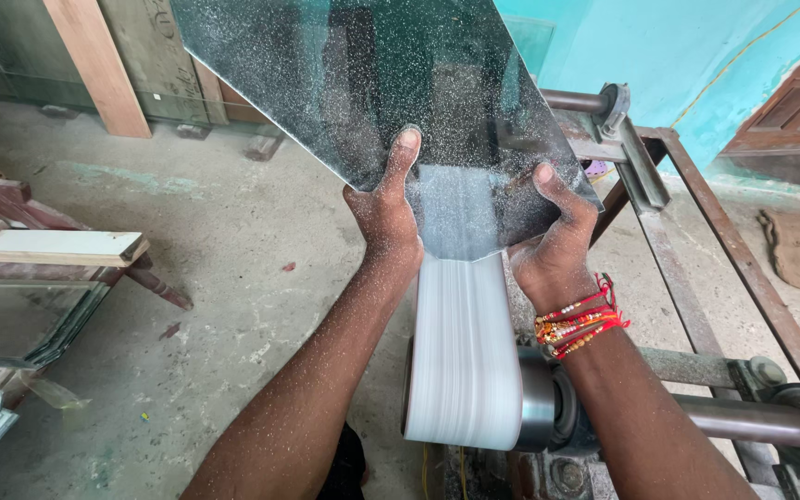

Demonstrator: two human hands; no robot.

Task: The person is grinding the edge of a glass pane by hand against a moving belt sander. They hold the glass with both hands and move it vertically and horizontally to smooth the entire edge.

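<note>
Head view: left hand (383, 218) and right hand (556, 243) grip a dusty glass sheet (372, 83), its lower edge against the white sanding belt (463, 352).

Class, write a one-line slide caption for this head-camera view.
Left hand and right hand hold a dusty glass pane against a white sanding belt.

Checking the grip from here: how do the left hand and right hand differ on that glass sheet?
The left hand grips the glass sheet at its lower left edge, thumb stretched upward over the face; the right hand cups the lower right corner beside the white belt. The right wrist wears red beaded bands; the left is bare. Both are speckled with pale dust and hold the same sheet.
</note>
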